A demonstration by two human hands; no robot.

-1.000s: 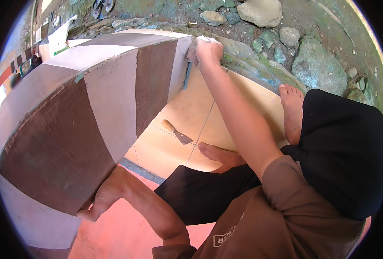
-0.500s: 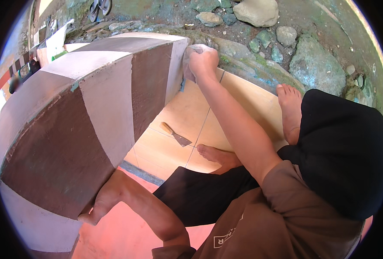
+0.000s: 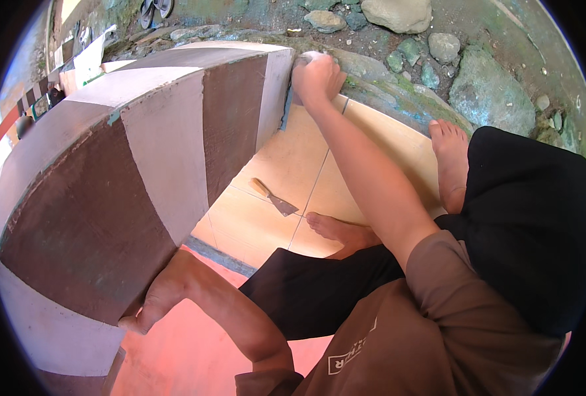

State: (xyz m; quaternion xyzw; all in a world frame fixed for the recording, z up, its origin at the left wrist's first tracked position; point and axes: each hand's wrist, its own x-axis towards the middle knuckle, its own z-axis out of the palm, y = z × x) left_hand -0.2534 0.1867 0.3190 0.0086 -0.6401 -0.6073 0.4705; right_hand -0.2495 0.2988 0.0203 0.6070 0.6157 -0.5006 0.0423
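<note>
My right hand (image 3: 317, 76) is closed around a pale grey folded sheet (image 3: 301, 61). Mostly covered by the fingers, the sheet could be sandpaper or cloth. That hand is at the far end of a curved low wall (image 3: 164, 148) painted in brown and whitish bands. Farther left and nearer me, my left hand (image 3: 166, 288) rests against the wall's lower edge; its thumb side shows and the other fingers are hidden. A scraper (image 3: 274, 197) with a wooden handle and a metal blade lies on the tan tiles between my arms, touched by neither hand.
My bare feet (image 3: 450, 158) stand on the tan tiled floor (image 3: 286, 155). Pink floor (image 3: 174, 360) lies at the near left. Beyond the tiles are a mossy stone edge (image 3: 379, 86), large rocks (image 3: 489, 96) and bare ground. Dark sandals (image 3: 155, 10) lie at the far left.
My right hand has moved slightly farther away and right at the wall's end, covering more of the sheet. My left hand keeps its place on the wall, and the scraper still lies on the tiles.
</note>
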